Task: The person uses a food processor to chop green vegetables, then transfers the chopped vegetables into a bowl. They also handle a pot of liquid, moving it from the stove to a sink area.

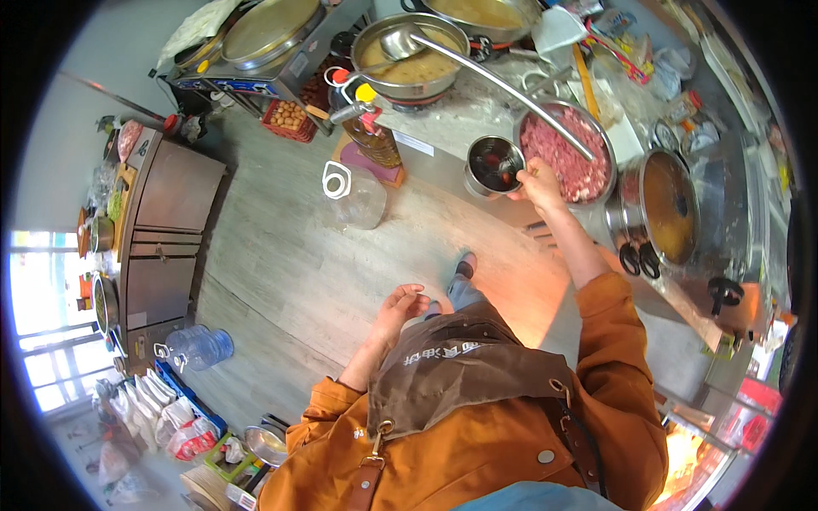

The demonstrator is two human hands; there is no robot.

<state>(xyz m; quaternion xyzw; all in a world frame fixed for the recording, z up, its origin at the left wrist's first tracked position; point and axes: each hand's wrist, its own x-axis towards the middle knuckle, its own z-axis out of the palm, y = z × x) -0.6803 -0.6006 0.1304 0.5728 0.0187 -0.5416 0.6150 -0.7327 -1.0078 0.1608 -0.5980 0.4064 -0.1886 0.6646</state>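
My right hand (539, 186) grips the rim of a small steel cup (480, 182) with dark liquid inside. The cup is at the left side of a wide metal bowl of raw minced meat (556, 163). A long-handled steel ladle (400, 43) has its cup over a pot of yellowish broth (425, 69), and its handle reaches across above the meat. Fingers loosely curled, my left hand (401, 308) hangs in front of my brown apron (460, 364) and holds nothing that I can see.
A lidded steel pot of brown liquid (668, 207) stands right of the meat. On the floor are a clear plastic jug (358, 198) and large blue-tinted bottles (201, 347). A red crate of eggs (289, 118) sits under the griddle stand (275, 80). Steel cabinets (172, 185) line the left.
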